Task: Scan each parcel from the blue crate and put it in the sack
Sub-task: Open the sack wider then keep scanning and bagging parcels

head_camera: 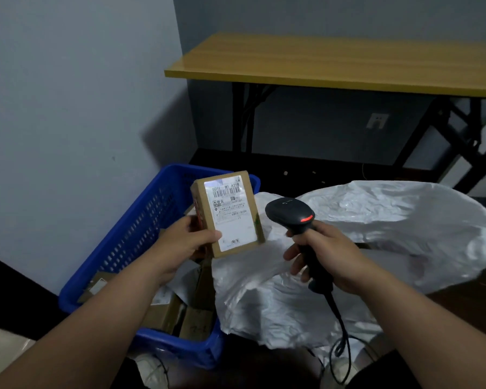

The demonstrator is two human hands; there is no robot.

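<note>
My left hand (pixel 180 242) holds a small brown cardboard parcel (pixel 227 211) upright above the blue crate (pixel 118 242), its white shipping label facing me. A bright patch of light falls on the barcode at the label's top. My right hand (pixel 323 256) grips the handle of a black barcode scanner (pixel 291 216), whose head points at the parcel and shows a red light. Several more cardboard parcels (pixel 180 313) lie inside the crate. The white woven sack (pixel 376 228) lies crumpled to the right of the crate, under the scanner.
A yellow-topped folding table (pixel 334 66) with black legs stands against the grey wall behind. A wall socket (pixel 378 121) sits under it. The scanner's black cable (pixel 340 327) hangs down toward my lap. The floor is dark.
</note>
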